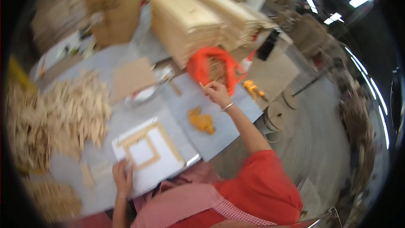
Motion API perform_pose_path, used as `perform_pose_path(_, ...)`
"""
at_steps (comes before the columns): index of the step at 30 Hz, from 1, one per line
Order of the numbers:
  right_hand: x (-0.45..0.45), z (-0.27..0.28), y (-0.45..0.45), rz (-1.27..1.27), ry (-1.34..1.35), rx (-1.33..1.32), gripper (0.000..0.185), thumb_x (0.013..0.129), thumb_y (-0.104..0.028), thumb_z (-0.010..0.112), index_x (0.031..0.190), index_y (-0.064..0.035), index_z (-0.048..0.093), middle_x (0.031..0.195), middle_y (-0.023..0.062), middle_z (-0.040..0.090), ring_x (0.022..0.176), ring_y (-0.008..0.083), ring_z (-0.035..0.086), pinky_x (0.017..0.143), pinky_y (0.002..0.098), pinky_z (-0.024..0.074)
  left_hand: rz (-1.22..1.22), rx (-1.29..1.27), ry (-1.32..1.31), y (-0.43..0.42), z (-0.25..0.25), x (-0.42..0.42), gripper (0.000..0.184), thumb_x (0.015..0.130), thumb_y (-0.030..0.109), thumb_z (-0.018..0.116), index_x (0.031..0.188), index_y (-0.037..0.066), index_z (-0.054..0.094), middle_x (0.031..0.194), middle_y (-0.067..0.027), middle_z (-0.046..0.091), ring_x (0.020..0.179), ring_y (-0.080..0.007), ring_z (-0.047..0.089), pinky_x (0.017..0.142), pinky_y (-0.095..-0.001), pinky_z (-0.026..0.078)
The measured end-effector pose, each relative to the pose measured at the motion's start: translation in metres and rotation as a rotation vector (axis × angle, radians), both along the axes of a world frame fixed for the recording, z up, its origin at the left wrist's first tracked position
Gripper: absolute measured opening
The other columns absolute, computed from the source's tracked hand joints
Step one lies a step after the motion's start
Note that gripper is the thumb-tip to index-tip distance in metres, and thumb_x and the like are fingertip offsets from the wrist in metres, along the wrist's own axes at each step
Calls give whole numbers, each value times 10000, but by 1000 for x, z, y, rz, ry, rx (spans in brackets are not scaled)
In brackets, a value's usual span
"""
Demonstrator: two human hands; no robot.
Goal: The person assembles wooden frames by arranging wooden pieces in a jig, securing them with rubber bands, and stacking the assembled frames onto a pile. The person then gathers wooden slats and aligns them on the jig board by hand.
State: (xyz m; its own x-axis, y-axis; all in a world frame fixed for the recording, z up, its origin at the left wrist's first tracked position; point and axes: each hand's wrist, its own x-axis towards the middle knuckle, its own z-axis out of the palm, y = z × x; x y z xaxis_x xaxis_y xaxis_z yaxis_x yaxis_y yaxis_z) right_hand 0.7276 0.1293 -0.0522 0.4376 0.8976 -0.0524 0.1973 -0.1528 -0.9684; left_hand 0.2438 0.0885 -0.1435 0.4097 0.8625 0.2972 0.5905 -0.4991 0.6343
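Though small, stick point(201, 85) between right fingers point(212, 86)

surface point(219, 137): pale blue-grey | board point(163, 147), near edge: white | strips on it point(172, 145): tan | bag point(198, 65), toward far edge: plain orange-red | crumpled item point(201, 121), inside near edge: yellow-orange | tool point(252, 88), right corner: yellow | strip pile point(59, 114), left edge: pale straw | shirt point(263, 181): solid red | apron point(181, 207): red-and-white check

Right hand point(217, 93) forward (left hand point(122, 177) nearer)
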Motion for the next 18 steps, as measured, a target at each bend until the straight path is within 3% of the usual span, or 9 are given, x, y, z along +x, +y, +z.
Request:
perform_pose_path(3, -72, -19, -9, 336, -205, 56, 124, 829, -131, 672, 882, -25, 637, 687, 1, 607, 530, 50, 478, 483, 222, 406, 99, -83, -111, -1, 3, 1, 266, 834, 48, 560, 1094, -5, 586, 1108, -180, 584, 1022, -342, 542, 890, -385, 437)
perform_pose_path(5, -136, 4, -25, 523, -444, -9, 127, 841, -126, 665, 907, -18, 647, 698, 12, 609, 567, 47, 496, 520, 207, 407, 164, -144, -217, -4, 13, 5, 201, 866, 66, 565, 1049, -4, 609, 1096, -154, 587, 992, -300, 570, 844, -334, 462)
perform_pose_path(8, -201, -10, -42, 890, -596, 206, 154, 831, -103, 661, 972, -49, 628, 788, 71, 590, 645, 173, 598, 575, 270, 475, 214, -156, -289, -9, 23, 6, 180, 866, 86, 588, 1032, 23, 622, 1096, -120, 594, 976, -257, 584, 797, -306, 488)
perform_pose_path(9, -218, -17, -45, 966, -569, 263, 196, 805, -124, 673, 983, -69, 610, 836, 80, 586, 665, 246, 629, 603, 343, 510, 249, -170, -285, -9, 20, 4, 180, 866, 86, 588, 1032, 23, 622, 1096, -120, 594, 976, -257, 584, 797, -306, 488)
perform_pose_path(13, -255, -41, -43, 1074, -579, 228, 180, 826, -87, 651, 1000, -58, 613, 785, 81, 567, 671, 224, 624, 587, 324, 505, 272, -165, -310, -10, 16, -3, 164, 862, 97, 599, 1011, 35, 632, 1098, -98, 598, 979, -236, 585, 798, -306, 494)
perform_pose_path(18, -272, -57, -39, 980, -863, 446, 183, 812, -114, 668, 982, -72, 614, 710, 45, 570, 566, 197, 598, 464, 308, 464, 286, -135, -313, -9, 13, -8, 160, 854, 109, 607, 994, 36, 637, 1086, -101, 596, 1003, -259, 573, 855, -331, 463)
